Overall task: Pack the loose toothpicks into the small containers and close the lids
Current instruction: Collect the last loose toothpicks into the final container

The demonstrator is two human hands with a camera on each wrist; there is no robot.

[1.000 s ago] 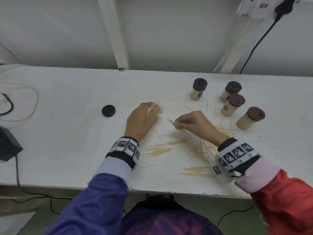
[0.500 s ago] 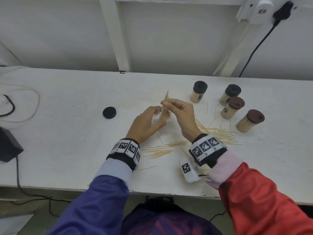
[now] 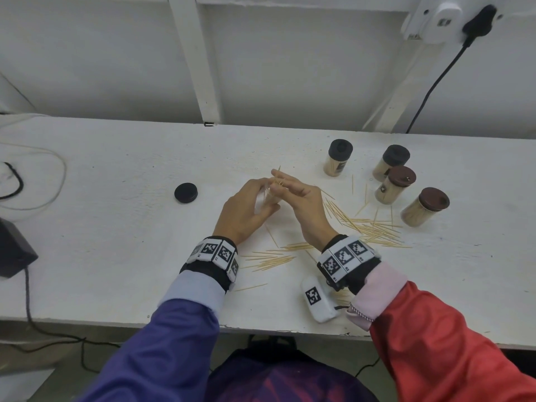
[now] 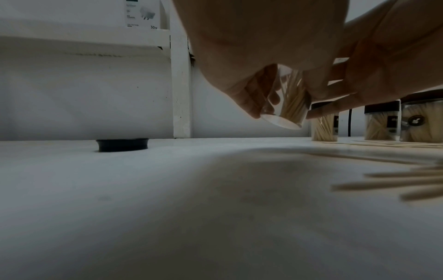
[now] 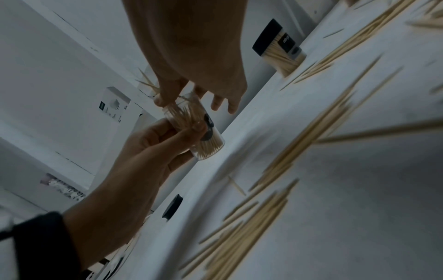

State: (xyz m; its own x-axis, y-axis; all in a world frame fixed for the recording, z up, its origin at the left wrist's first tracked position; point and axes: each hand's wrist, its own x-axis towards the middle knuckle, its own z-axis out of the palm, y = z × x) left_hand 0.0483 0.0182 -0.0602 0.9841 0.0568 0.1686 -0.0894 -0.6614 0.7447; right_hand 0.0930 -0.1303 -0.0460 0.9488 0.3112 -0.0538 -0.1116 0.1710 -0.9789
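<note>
Filling step in hand. Open clear container (image 5: 191,132) was gripped, tilted, by left hand (image 3: 246,213) just off the surface (image 3: 116,227); right hand (image 3: 301,198) pinched toothpicks (image 5: 148,83) at its mouth. Next: bundle seated, then black lid (image 3: 186,192), left of container, fetched.

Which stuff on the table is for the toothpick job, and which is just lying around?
For the job:
- open container in left hand
- toothpicks pinched by right hand
- loose toothpicks
- loose black lid
- four lidded containers

Lying about:
- black box
- cables
</note>
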